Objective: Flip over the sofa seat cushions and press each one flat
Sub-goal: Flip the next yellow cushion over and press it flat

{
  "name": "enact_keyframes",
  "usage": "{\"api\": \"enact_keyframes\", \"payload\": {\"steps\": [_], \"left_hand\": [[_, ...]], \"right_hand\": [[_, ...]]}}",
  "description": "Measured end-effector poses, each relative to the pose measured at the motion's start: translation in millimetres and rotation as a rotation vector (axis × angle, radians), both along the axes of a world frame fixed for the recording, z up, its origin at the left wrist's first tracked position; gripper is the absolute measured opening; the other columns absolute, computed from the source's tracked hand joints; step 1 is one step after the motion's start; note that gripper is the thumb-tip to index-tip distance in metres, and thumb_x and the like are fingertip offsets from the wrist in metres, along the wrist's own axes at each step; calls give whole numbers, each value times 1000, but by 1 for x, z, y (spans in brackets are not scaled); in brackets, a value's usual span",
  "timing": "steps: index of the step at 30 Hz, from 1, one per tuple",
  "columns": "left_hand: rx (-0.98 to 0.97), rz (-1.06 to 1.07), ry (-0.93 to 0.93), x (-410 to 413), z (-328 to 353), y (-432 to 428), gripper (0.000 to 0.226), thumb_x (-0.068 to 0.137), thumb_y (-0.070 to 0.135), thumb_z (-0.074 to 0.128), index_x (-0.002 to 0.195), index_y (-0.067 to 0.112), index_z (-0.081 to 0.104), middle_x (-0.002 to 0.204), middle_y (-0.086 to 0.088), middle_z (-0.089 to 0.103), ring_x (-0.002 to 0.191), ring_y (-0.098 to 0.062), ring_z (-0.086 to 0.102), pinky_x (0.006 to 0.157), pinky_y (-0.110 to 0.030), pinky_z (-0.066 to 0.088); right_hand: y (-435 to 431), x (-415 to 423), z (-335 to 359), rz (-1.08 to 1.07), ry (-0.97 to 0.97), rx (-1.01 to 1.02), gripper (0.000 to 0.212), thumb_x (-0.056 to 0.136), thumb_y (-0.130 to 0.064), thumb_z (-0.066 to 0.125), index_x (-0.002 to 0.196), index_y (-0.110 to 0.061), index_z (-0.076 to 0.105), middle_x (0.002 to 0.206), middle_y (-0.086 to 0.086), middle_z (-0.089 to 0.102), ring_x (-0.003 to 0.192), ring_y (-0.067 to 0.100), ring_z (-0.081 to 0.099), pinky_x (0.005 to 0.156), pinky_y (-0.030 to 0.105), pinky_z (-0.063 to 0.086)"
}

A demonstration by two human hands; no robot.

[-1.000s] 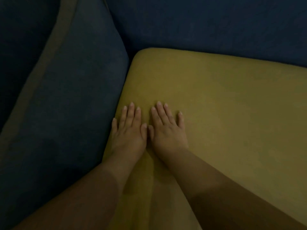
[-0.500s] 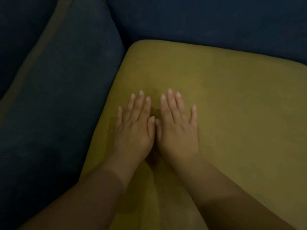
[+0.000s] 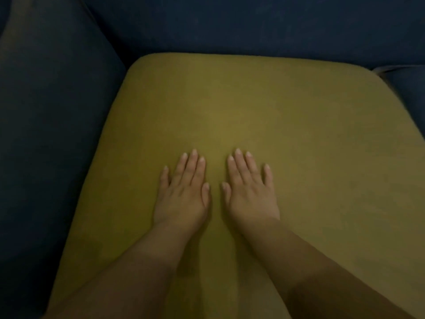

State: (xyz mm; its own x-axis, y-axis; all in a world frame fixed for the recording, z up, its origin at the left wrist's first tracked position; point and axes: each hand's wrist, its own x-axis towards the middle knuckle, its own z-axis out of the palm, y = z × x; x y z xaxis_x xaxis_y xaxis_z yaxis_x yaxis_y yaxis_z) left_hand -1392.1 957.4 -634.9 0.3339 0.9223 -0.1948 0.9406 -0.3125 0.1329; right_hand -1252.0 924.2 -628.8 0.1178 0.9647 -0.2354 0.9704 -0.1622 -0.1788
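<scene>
An olive-yellow seat cushion (image 3: 264, 107) lies flat in the sofa and fills the middle of the view. My left hand (image 3: 184, 192) rests palm down near the cushion's centre, its fingers straight and pointing away from me. My right hand (image 3: 249, 192) lies palm down just to the right of it, fingers straight too. A narrow gap separates the two thumbs. Both forearms reach in from the bottom edge.
A dark blue sofa arm cushion (image 3: 53, 134) borders the yellow cushion on the left. The dark blue backrest (image 3: 253, 26) runs along the far side. A dark blue neighbouring cushion (image 3: 407, 88) shows at the right edge.
Both hands have moved from the cushion's left edge towards its centre and have parted slightly. The view has shifted right, so the cushion's far right corner now shows.
</scene>
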Motion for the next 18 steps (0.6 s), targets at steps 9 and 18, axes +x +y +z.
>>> {"api": "enact_keyframes", "payload": {"steps": [9,18], "left_hand": [[-4,2,-12,30,18,2,66,93,44,0,155,21,6,161,5,-9,147,-11,-13,119,-44,-3],[59,-151,-146,135,9,-31,72,89,48,0,155,22,10,160,7,-9,147,-11,-9,119,-45,-2]], "right_hand": [[3,14,15,22,79,-40,59,104,-43,14,156,-22,-4,161,-5,-20,146,12,-21,118,47,-11],[-57,119,20,-227,31,26,62,102,-46,15,155,-22,-5,158,-6,-23,146,12,-22,117,47,-13]]}}
